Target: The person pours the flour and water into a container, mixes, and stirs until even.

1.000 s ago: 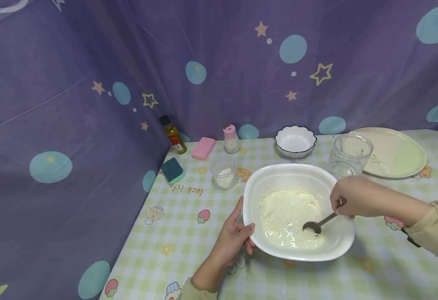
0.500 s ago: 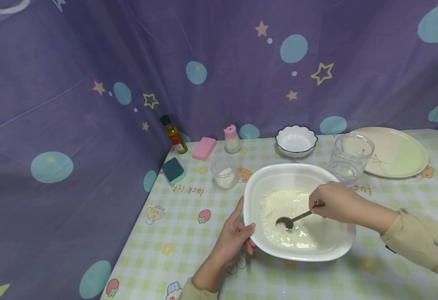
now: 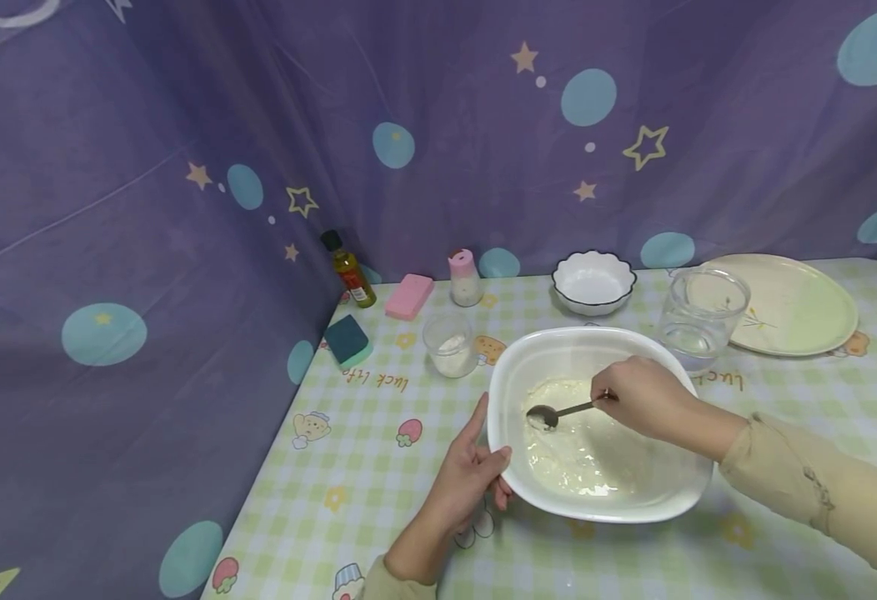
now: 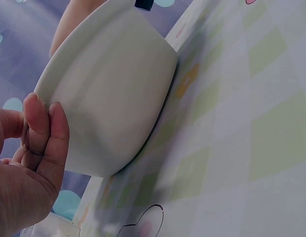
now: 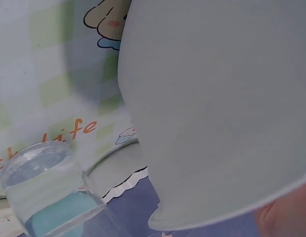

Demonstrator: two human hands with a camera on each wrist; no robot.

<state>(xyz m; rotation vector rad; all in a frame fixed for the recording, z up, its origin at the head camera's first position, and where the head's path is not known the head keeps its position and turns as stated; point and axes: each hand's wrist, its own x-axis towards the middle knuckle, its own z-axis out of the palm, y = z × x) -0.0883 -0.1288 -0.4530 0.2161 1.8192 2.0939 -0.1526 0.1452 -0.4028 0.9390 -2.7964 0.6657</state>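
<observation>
A large white basin (image 3: 509, 387) stands on the table and holds a pale, wet, flour-like mixture (image 3: 577, 467). At its left side my left hand (image 3: 470, 471) grips the rim, thumb on top; the left wrist view shows fingers against the outer wall. My right hand (image 3: 643, 396) reaches over the right rim and pinches the handle of a dark metal spoon (image 3: 542, 416). The spoon's bowl is in the mixture near the basin's left side. In the right wrist view the basin's wall (image 5: 217, 108) hides the spoon and most of that hand.
Behind the basin stand a clear jar of liquid (image 3: 701, 312), a scalloped white bowl (image 3: 593, 283) and an oval plate (image 3: 806, 308). Farther left are a cup of white powder (image 3: 450, 354), a pink-topped shaker (image 3: 464, 279), two sponges (image 3: 408, 297) and an oil bottle (image 3: 352, 273).
My right hand has swept the spoon leftward through the mixture, from the basin's right side to its upper left. The left hand and basin have stayed in place.
</observation>
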